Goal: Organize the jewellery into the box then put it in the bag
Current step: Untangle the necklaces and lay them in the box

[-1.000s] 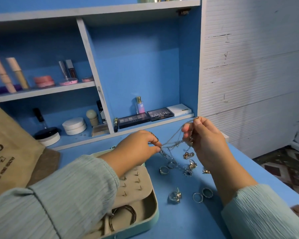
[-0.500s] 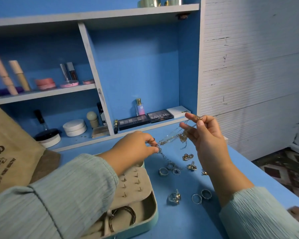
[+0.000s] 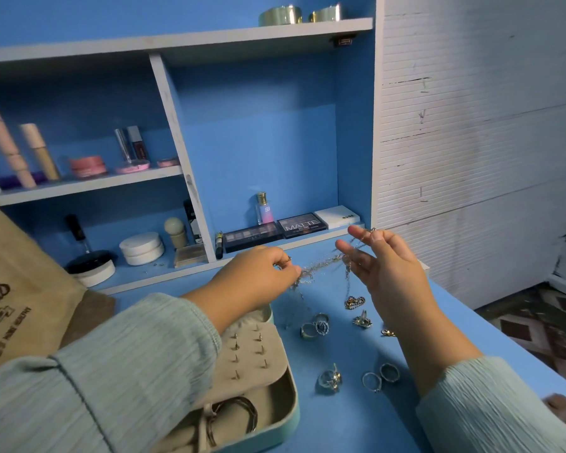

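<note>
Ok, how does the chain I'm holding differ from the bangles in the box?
The chain is thin and limp, stretched in the air between the left hand and right hand; the bangles are thick rigid hoops. The chain is lifted off the table and not yet stored, while the bangles already lie inside the box. The chain looks pale and silvery, the bangles darker. Both are metal jewellery.

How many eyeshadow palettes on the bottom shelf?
3, side by side in the right compartment: a dark one on the left, the MATTE one in the middle, a white one on the right.
</note>
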